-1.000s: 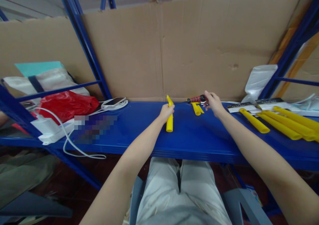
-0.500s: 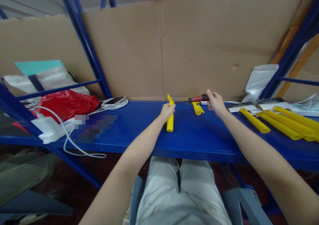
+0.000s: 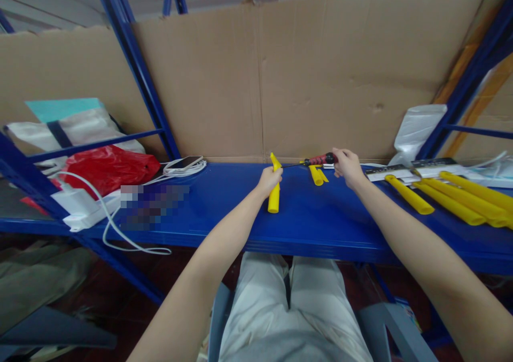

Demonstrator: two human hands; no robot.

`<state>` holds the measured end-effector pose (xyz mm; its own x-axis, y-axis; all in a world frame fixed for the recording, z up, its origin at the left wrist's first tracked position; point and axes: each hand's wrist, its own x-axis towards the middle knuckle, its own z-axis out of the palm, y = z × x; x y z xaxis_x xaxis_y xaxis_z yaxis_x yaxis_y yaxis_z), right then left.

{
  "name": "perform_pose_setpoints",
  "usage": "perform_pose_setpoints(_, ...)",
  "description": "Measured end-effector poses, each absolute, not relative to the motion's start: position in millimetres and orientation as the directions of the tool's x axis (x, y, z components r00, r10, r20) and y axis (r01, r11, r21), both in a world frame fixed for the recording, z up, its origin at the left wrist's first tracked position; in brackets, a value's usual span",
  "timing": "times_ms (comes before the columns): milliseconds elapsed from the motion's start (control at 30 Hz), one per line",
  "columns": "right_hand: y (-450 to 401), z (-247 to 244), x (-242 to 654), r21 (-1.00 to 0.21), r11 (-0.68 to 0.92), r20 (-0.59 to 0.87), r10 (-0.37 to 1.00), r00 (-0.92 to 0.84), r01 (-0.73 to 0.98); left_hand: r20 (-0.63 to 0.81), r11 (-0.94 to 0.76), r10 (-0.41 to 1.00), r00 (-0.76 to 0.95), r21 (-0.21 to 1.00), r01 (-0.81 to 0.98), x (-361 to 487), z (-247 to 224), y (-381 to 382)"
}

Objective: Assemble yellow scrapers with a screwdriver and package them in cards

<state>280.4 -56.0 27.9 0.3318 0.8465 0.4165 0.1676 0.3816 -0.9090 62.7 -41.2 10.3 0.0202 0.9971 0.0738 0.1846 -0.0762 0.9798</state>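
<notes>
My left hand (image 3: 269,181) is closed around a yellow plastic handle (image 3: 273,201), which it holds nearly upright over the blue shelf; the fingers hide its middle. With its fingers on the butt end, my right hand (image 3: 347,166) grips a red and black screwdriver (image 3: 319,159). The screwdriver lies roughly level, and its thin shaft points left to the upper side of the yellow handle. Where the tip meets the handle is too small to make out. Just below the screwdriver, another yellow plastic piece (image 3: 316,176) lies on the shelf.
Several yellow handles (image 3: 460,201) lie on the blue shelf (image 3: 224,202) at right, near white-and-black strips. At left are a red plastic bag (image 3: 108,167), a white power strip (image 3: 86,212) with cables, and a phone (image 3: 183,163) on coiled cable. A cardboard panel (image 3: 312,73) stands behind.
My right hand's fingers have shifted slightly on the screwdriver's end, and its red grip appears turned a little. My left hand and the yellow handle stay in place.
</notes>
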Motion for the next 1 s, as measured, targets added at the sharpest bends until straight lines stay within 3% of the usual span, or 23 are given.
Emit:
perform_pose_setpoints(167, -58.0, 30.4, 278.7, -0.919, 0.376, 0.394, 0.864, 0.314, 0.118, 0.089, -0.092, 0.996, 0.022, 0.980, 0.175, 62.7, 9.0, -39.8)
perform_pose_setpoints(367, -58.9, 29.6, 278.3, -0.912, 0.363, 0.409, 0.845, 0.345, 0.192, 0.089, -0.091, 0.996, 0.020, 0.980, 0.177, 62.4, 6.4, -37.3)
perform_pose_setpoints(567, -60.5, 32.9, 275.6, -0.918, 0.377, 0.395, 0.851, 0.345, 0.121, 0.098, -0.101, 0.995, 0.023, 0.980, 0.173, 62.3, 6.9, -37.2)
perform_pose_setpoints(767, -55.4, 27.8, 281.5, -0.906, 0.372, 0.421, 0.841, 0.340, 0.201, 0.086, -0.087, 0.996, 0.015, 0.983, 0.160, 62.7, 8.7, -39.1)
perform_pose_setpoints(1000, -56.3, 31.2, 277.9, -0.909, 0.391, 0.415, 0.831, 0.370, 0.142, 0.103, -0.107, 0.994, 0.029, 0.983, 0.150, 63.0, 8.1, -39.3)
